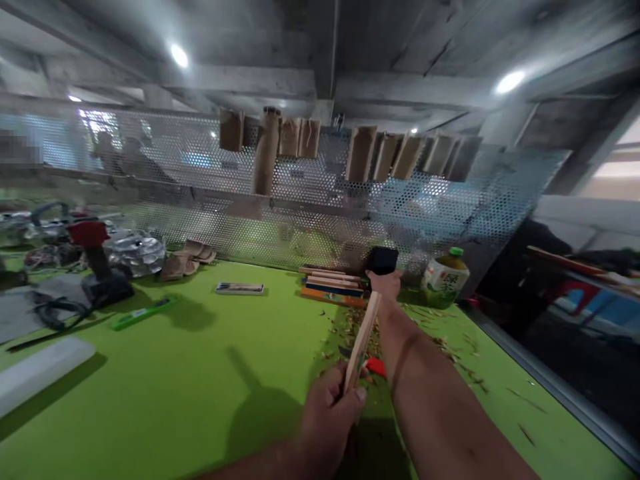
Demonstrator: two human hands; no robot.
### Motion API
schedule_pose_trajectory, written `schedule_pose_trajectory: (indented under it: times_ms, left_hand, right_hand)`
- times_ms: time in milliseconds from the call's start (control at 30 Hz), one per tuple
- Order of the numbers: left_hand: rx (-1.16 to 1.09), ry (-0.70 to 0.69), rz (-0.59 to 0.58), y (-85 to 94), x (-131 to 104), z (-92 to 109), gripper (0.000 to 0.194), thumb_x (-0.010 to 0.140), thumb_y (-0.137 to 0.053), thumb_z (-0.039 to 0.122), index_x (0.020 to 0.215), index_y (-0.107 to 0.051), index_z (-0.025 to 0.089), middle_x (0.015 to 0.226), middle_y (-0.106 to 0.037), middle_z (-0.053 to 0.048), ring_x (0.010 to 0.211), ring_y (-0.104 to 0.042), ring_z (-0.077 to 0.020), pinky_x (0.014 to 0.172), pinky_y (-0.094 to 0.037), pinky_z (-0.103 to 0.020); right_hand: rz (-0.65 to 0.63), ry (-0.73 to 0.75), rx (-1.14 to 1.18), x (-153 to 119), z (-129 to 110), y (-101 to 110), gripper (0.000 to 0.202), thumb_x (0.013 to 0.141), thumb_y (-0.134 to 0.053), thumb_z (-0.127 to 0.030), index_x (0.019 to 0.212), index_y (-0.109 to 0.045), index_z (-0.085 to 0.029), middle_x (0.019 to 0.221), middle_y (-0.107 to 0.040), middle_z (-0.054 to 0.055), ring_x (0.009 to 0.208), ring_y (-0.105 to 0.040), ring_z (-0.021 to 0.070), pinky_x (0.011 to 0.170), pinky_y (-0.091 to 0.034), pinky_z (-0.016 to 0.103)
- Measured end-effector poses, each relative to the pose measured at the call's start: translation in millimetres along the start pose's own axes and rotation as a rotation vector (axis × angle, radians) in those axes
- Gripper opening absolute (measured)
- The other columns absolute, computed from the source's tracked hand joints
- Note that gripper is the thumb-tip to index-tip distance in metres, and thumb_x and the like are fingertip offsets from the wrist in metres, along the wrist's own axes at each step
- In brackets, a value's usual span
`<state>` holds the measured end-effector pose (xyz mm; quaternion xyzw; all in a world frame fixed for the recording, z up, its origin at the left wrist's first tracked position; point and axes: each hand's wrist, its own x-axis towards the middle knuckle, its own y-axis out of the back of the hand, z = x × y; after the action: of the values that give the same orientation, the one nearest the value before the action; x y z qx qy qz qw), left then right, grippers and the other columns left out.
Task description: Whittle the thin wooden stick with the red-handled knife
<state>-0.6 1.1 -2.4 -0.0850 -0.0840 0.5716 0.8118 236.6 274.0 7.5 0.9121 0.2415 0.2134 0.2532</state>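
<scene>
In my left hand [333, 407], closed around its lower end, a pale flat wooden strip [364, 340] points up and away from me. My right arm is stretched to the back of the table, where my right hand [387, 285] grips a black rectangular object [384, 260], its exact kind unclear. Just left of that hand, several wooden strips [333, 275] lie in and on an orange and dark blue box [333, 295]. Below the wooden strip, a red-handled tool [376, 366] rests among wood shavings [350, 327], partly hidden by my hand and arm.
A bottle with a green cap [445, 279] stands at the back right. Behind the green table [200, 387] rises a perforated metal screen [310, 180] with hanging cardboard-like pieces. To the left lie a small tray [240, 289], a green cutter [144, 313] and a white block [45, 372].
</scene>
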Motion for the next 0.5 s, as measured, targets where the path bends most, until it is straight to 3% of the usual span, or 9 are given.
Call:
schedule_pose_trajectory:
  times_ms: [200,500]
  left_hand:
    - [0.003,0.007,0.0,-1.6,-0.3,1.5,0.021,0.075,-0.054,0.025,0.091,-0.059,0.013,0.062,-0.038,0.005,0.057,-0.032,-0.0096,0.055,-0.027,-0.023]
    - [0.036,0.026,-0.013,-2.9,-0.5,7.4,0.014,0.073,-0.053,0.028,0.078,-0.053,0.016,0.058,-0.036,0.006,0.053,-0.032,-0.0092,0.05,-0.025,-0.023]
  right_hand:
    - [0.035,0.017,-0.031,-0.8,0.4,-4.2,0.085,0.062,-0.077,-0.052,0.124,-0.04,-0.008,0.111,-0.063,0.024,0.102,-0.063,0.0308,0.086,-0.05,0.037]
    - [-0.028,-0.039,-0.039,-7.8,-0.8,1.1,0.116,0.056,-0.074,-0.066,0.143,-0.026,-0.006,0.132,-0.048,0.029,0.121,-0.05,0.0352,0.099,-0.041,0.045]
